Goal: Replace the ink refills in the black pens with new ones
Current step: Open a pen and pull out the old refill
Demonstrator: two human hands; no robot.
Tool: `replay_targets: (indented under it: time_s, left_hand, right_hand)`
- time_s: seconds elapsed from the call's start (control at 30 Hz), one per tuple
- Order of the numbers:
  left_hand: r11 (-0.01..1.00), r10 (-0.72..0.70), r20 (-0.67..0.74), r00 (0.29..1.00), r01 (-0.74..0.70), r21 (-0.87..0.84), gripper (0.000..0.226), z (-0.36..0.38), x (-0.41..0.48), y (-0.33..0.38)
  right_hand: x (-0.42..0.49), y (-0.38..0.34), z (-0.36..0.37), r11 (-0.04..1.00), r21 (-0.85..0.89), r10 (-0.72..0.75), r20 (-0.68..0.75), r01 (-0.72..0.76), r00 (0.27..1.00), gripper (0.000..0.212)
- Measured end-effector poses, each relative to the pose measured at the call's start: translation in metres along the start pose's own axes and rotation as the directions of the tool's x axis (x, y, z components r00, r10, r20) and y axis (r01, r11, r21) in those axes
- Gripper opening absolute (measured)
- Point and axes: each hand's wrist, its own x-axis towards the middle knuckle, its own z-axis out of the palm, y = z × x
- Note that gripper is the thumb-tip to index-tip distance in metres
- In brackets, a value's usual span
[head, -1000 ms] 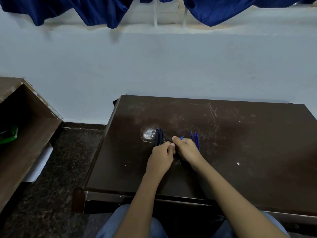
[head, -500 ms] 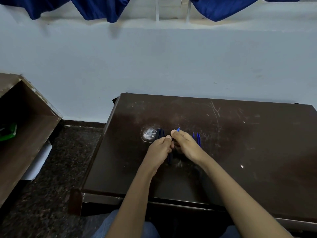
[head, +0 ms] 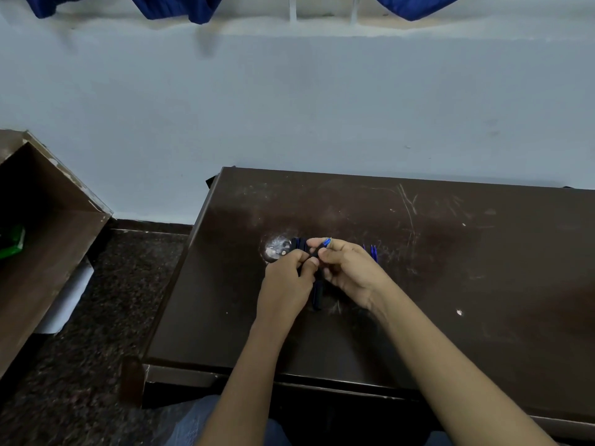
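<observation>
Both hands meet over the middle of the dark brown table (head: 450,284). My left hand (head: 286,281) pinches a black pen barrel (head: 318,296) whose lower end hangs below the fingers. My right hand (head: 351,272) grips a blue refill (head: 326,242); its tip pokes out above the thumb, and the rest is hidden in the fingers. Other black pens (head: 299,243) lie on the table just behind my left hand. To the right of my right hand lie loose blue refills (head: 372,251).
A worn pale patch (head: 275,249) marks the tabletop left of the pens. An open brown box (head: 48,239) holding something green stands on the dark floor at the left. The pale wall runs close behind the table.
Both hands have lifted slightly off the table with the pen, and the blue refill tip now sticks out further above my right thumb. The view has shifted a little to the left.
</observation>
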Motion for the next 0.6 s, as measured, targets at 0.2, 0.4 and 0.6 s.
replay_targets:
  time_s: [0.2, 0.4, 0.6]
  left_hand:
    - [0.998, -0.019, 0.024, 1.0, 0.021, -0.063, 0.012, -0.003, 0.001, -0.001]
    - [0.999, -0.028, -0.022, 0.999, 0.027, -0.034, 0.015, -0.003, 0.002, -0.003]
    - [0.998, -0.051, -0.015, 0.999, 0.05, -0.045, 0.012, -0.002, 0.001, -0.002]
  right_hand:
    - [-0.001, 0.003, 0.005, 0.995, 0.096, -0.002, -0.089, 0.011, 0.996, 0.01]
    - [-0.004, 0.002, 0.011, 0.993, 0.115, 0.021, -0.07, -0.013, 0.997, 0.013]
    - [-0.003, 0.001, 0.015, 0.968, 0.252, 0.02, -0.085, 0.002, 0.996, 0.018]
